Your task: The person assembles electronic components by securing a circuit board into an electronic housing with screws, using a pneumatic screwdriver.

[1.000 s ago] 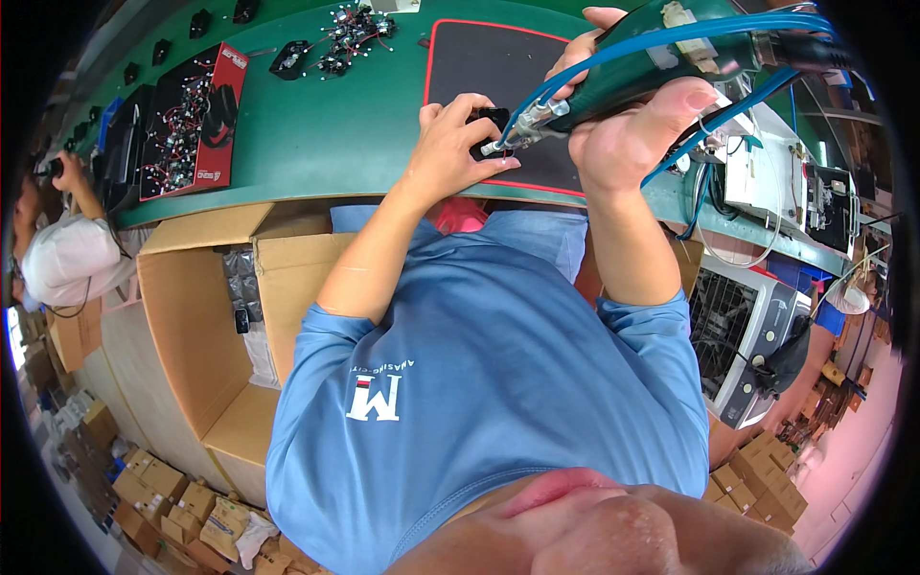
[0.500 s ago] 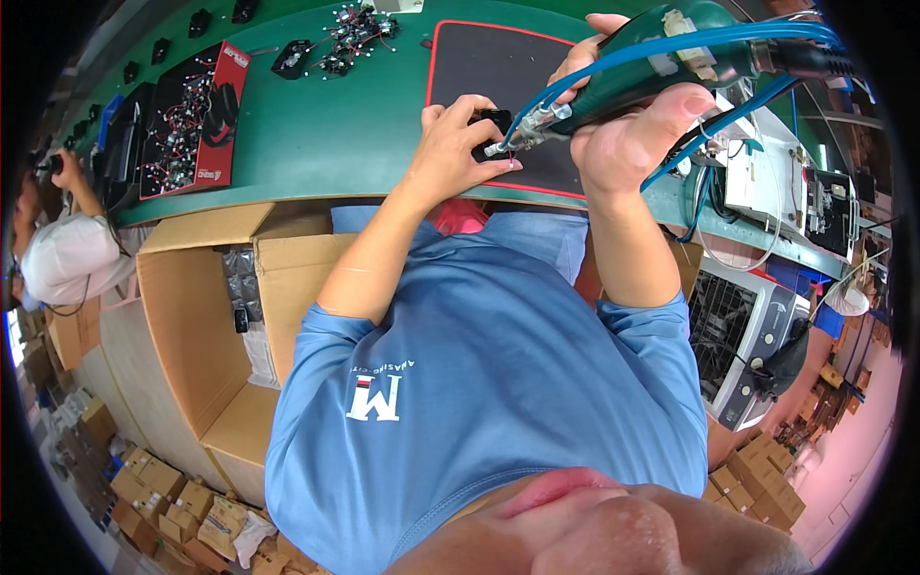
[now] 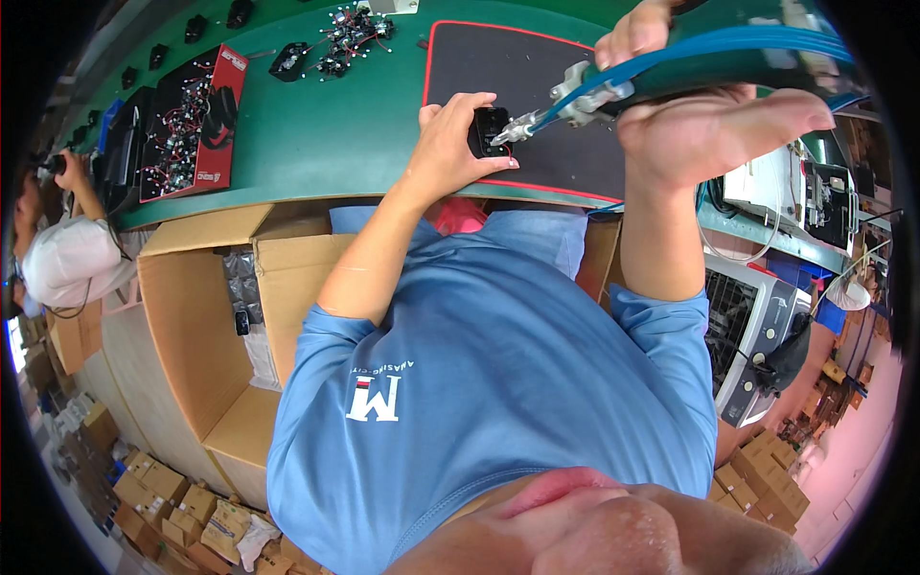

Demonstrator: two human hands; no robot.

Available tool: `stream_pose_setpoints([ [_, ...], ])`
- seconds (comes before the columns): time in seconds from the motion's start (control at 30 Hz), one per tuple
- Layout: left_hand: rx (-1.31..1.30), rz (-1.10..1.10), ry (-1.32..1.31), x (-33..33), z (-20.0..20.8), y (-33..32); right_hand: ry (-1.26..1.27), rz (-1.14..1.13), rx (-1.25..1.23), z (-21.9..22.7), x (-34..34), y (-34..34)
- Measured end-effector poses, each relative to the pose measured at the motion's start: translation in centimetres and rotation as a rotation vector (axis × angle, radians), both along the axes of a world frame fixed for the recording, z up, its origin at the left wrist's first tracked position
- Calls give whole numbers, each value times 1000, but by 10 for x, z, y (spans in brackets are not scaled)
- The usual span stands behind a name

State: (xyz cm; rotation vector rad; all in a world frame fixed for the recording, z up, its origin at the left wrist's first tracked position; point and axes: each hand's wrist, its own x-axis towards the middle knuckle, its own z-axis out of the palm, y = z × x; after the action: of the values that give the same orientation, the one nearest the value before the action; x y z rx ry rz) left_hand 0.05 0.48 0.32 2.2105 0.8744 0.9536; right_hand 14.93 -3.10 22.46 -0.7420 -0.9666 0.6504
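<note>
My left hand point(image 3: 443, 144) pinches a small black plastic housing point(image 3: 492, 123) on the dark mat point(image 3: 470, 62) with a red border, thumb near its lower edge and fingers at the far side. A thin red wire shows at the housing. My right hand point(image 3: 685, 134) is wrapped round a dark green power screwdriver point(image 3: 738, 67) with a clear and metal nose point(image 3: 585, 96). The tool slants down to the left, its tip at the housing's inside. Whether the tip touches a screw is too small to tell. Blue tubes point(image 3: 709, 40) run along the tool.
On the green bench point(image 3: 307, 134), a red box point(image 3: 226, 72) holds several wired parts. Another black housing point(image 3: 289, 62) and a wire bundle point(image 3: 355, 36) lie farther back. White equipment point(image 3: 762, 187) stands right. An open carton point(image 3: 192, 326) is below the bench; another person point(image 3: 77, 254) sits left.
My right hand has moved right with the screwdriver, and the tool's nose has shifted and come into clearer view. More of the housing shows. The left hand has stayed almost still.
</note>
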Motion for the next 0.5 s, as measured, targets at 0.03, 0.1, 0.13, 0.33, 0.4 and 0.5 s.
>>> stream_pose_setpoints([
  [0.03, 0, -2, -1, 0, 0, 0, -39, -4, 25, 4, 0, 0],
  [0.1, 3, -24, -4, -2, 1, -1, -78, -8, 53, 5, -2, 0],
  [0.13, 5, -23, -4, -2, 1, -1, 19, 7, -46, 2, -7, 1],
  [0.33, 37, -49, -21, 0, 3, -2, 96, 126, -76, -59, -10, 17],
  [0.4, 49, -30, -11, -2, 1, -3, 329, 114, 36, -55, -23, 14],
  [0.5, 67, -38, -13, 0, 0, -2, -39, 133, 55, -90, 0, 24],
])
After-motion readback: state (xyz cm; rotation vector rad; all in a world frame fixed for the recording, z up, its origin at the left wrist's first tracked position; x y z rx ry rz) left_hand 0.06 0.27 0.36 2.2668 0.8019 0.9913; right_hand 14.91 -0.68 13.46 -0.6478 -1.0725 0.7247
